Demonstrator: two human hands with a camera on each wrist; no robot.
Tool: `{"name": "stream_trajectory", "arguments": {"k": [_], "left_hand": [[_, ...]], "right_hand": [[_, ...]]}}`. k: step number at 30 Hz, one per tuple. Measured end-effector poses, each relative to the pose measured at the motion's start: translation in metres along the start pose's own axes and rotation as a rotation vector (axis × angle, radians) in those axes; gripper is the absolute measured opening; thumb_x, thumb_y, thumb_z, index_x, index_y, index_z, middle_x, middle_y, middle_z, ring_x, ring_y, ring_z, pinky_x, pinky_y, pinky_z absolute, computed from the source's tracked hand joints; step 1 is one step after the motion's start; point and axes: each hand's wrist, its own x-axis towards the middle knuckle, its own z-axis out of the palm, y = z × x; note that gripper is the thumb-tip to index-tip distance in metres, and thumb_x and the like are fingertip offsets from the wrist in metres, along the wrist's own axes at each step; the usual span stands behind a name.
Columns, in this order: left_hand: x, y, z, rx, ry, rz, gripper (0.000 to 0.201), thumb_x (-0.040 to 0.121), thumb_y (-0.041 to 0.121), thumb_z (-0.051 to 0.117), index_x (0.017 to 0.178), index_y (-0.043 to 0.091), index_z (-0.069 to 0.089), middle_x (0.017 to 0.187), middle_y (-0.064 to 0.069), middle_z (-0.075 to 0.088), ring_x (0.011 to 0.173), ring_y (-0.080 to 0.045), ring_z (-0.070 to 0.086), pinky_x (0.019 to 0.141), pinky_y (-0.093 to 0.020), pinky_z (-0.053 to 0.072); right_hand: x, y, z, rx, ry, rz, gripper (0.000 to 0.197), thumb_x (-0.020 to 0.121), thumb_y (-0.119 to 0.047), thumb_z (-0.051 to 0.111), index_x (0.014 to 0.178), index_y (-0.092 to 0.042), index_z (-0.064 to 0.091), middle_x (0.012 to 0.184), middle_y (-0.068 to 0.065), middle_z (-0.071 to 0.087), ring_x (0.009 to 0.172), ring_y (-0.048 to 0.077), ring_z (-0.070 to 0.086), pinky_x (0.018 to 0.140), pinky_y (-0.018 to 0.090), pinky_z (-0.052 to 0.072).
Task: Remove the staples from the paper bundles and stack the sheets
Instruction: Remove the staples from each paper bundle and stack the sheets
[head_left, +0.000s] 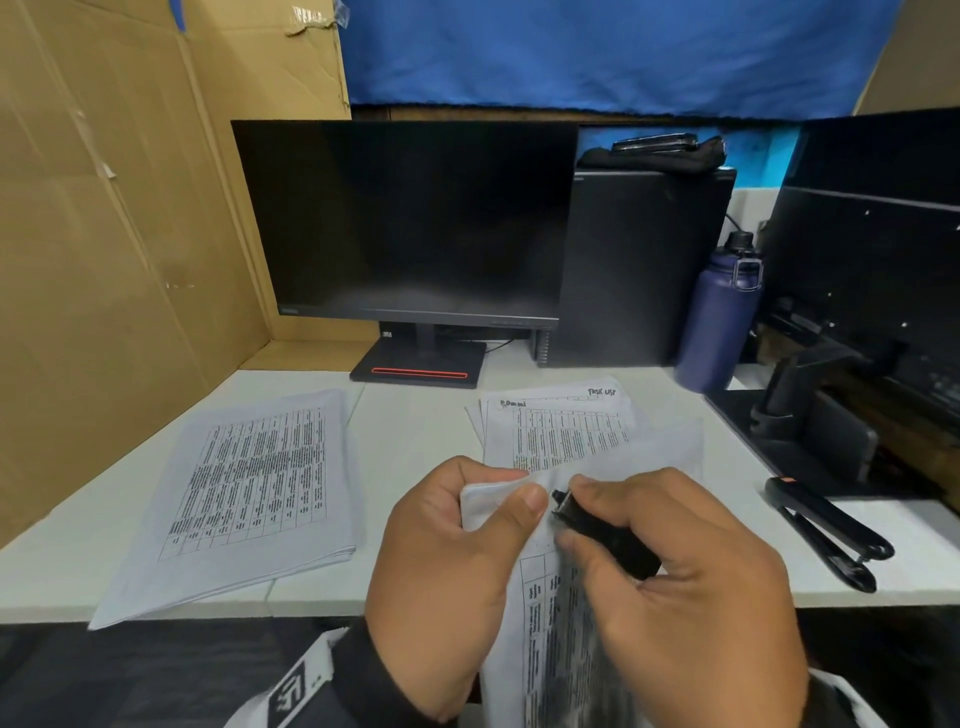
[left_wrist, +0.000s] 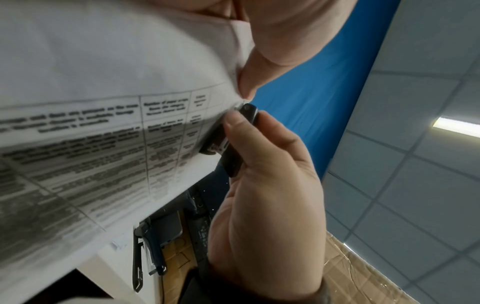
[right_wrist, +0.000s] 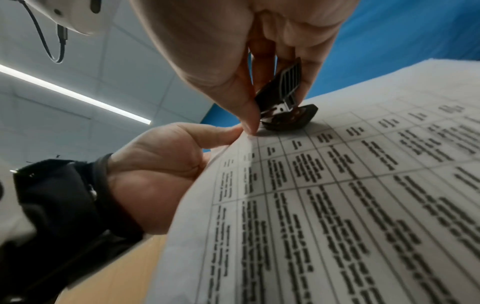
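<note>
left hand (head_left: 447, 561) pinches bundle (head_left: 550, 613) corner taut so staple sits exposed; right hand (head_left: 691, 577) grips staple remover (head_left: 602, 535), claws at that corner

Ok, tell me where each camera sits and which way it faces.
Head: worn above, looking down at the white desk; both hands show.
Left wrist: looks up along the left hand at the printed white paper bundle.
Right wrist: looks up along the right hand.
All share the small black staple remover at the bundle's corner.
</note>
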Motion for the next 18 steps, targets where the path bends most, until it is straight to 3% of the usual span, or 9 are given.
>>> {"name": "stream_trajectory", "arguments": {"k": [4, 8, 11, 14, 16, 18], "left_hand": [[0.003, -0.001, -0.003, 0.075, 0.000, 0.042, 0.019, 0.071, 0.035, 0.081, 0.089, 0.032, 0.075, 0.094, -0.010, 0.079, 0.096, -0.037, 0.074, 0.096, -0.066, 0.054], [0.007, -0.003, -0.007, -0.025, -0.057, -0.039, 0.045, 0.065, 0.039, 0.082, 0.109, 0.034, 0.076, 0.115, -0.016, 0.077, 0.115, -0.040, 0.070, 0.108, -0.061, 0.048], [0.008, -0.008, -0.007, -0.032, -0.065, -0.053, 0.047, 0.063, 0.040, 0.082, 0.109, 0.034, 0.077, 0.116, -0.015, 0.077, 0.117, -0.037, 0.070, 0.110, -0.057, 0.047], [0.009, -0.011, -0.007, 0.015, -0.046, -0.040, 0.044, 0.065, 0.041, 0.082, 0.109, 0.036, 0.077, 0.115, -0.011, 0.079, 0.117, -0.035, 0.070, 0.110, -0.056, 0.047], [0.009, -0.010, -0.008, 0.046, -0.033, -0.035, 0.039, 0.071, 0.035, 0.081, 0.109, 0.037, 0.077, 0.114, -0.009, 0.079, 0.117, -0.033, 0.070, 0.110, -0.056, 0.047], [0.008, -0.007, -0.009, 0.114, -0.027, -0.009, 0.035, 0.076, 0.031, 0.079, 0.110, 0.039, 0.076, 0.113, -0.002, 0.079, 0.118, -0.028, 0.070, 0.110, -0.054, 0.048]], "right_hand": [[0.001, 0.002, 0.001, 0.034, -0.020, 0.034, 0.027, 0.067, -0.021, 0.085, 0.090, -0.033, 0.077, 0.089, -0.018, 0.071, 0.088, -0.003, 0.066, 0.080, 0.001, 0.044], [-0.002, 0.008, 0.006, 0.275, -0.023, 0.249, 0.050, 0.063, -0.009, 0.095, 0.097, -0.039, 0.074, 0.092, -0.017, 0.074, 0.087, 0.004, 0.072, 0.080, 0.014, 0.054], [-0.001, 0.004, 0.006, 0.042, 0.018, 0.023, 0.027, 0.071, -0.011, 0.087, 0.089, -0.029, 0.077, 0.090, -0.015, 0.071, 0.088, 0.002, 0.069, 0.080, 0.013, 0.051], [-0.006, 0.004, 0.008, -0.092, 0.022, -0.127, 0.015, 0.075, -0.013, 0.080, 0.088, -0.021, 0.080, 0.088, -0.009, 0.073, 0.085, 0.011, 0.070, 0.078, 0.023, 0.053], [-0.003, 0.004, 0.007, -0.040, 0.013, -0.022, 0.020, 0.072, -0.015, 0.084, 0.087, -0.028, 0.079, 0.087, -0.014, 0.073, 0.085, 0.003, 0.069, 0.078, 0.015, 0.051], [0.001, 0.003, 0.007, 0.164, -0.033, 0.204, 0.039, 0.066, -0.013, 0.092, 0.093, -0.035, 0.075, 0.087, -0.017, 0.074, 0.084, 0.000, 0.070, 0.076, 0.007, 0.050]]}}
